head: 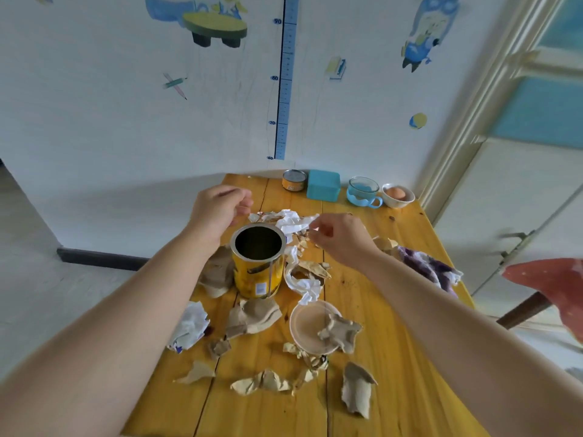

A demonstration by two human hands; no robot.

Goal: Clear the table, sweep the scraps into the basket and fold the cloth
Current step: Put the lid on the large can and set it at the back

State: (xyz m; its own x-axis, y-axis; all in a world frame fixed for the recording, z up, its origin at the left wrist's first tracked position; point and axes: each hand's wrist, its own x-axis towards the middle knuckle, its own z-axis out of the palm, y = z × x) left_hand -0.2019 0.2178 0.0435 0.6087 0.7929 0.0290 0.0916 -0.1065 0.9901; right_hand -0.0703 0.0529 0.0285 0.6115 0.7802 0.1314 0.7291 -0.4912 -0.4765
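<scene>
the left hand (pixel 220 209) hovers just beyond the yellow can (pixel 258 263), fingers loosely curled, holding nothing. the right hand (pixel 340 238) hangs to the right of the can's mouth, thumb and forefinger drawn together at the edge of a crumpled white paper (pixel 293 222); whether they grip it i cannot tell. brown and white scraps (pixel 252 316) ring the can and spread toward the near edge of the wooden table (pixel 394 389), and a round lid (pixel 306 326) lies among them. the purple-white cloth (pixel 429 269) lies bunched at the right edge. along the far edge stand a small tin (pixel 294 180), a teal box (pixel 323 184), a glass cup (pixel 362 192) and a bowl (pixel 398 195) with an egg. bare wood shows at near right.
</scene>
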